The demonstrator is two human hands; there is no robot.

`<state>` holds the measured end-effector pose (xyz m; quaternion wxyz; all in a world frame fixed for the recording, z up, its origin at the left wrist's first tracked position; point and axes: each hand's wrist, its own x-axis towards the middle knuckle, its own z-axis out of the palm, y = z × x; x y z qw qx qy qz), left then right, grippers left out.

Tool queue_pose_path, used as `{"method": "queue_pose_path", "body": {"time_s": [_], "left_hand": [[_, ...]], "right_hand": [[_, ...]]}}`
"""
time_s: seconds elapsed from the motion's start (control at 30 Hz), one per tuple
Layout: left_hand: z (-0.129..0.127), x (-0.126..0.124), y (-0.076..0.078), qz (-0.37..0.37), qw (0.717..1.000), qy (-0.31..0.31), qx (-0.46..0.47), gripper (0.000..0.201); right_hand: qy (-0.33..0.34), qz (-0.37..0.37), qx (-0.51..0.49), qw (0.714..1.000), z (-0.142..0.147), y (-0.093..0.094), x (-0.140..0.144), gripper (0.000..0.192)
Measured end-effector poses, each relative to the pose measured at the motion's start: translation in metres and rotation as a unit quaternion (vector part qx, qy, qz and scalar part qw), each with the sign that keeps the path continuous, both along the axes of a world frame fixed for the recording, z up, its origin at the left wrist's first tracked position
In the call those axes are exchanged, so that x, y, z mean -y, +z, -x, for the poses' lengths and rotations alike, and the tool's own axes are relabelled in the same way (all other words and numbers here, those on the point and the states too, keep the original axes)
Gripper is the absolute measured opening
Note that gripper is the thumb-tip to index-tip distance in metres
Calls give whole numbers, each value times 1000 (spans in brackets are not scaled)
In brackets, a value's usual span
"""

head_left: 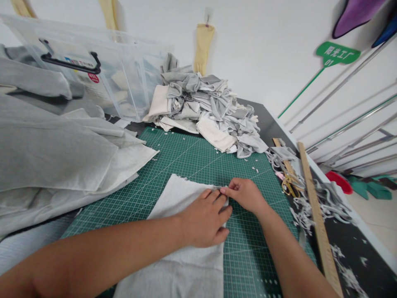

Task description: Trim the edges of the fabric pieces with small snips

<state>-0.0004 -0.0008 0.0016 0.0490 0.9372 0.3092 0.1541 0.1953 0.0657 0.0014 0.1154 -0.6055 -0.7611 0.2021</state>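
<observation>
Grey cloth (186, 271) | beneath left hand (207, 217) | far corner at right hand (248, 196)

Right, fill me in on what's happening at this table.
A person is handling a light grey cloth that lies on a green cutting mat. The left hand rests on top of it, while the fingers of the right hand are at its far right corner, seemingly pinching the edge. A heap of grey and cream fabric sits at the back, and gold-handled scissors lie off to the right, untouched.
</observation>
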Motion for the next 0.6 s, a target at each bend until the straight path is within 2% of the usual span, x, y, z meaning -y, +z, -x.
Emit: {"method": "queue_pose_path", "body": {"time_s": [0.6], "left_hand": [[-1,1,-1,1,1000,4,2,50]], "right_hand": [[-19,-2,21,1000,3,1,0,44]]}}
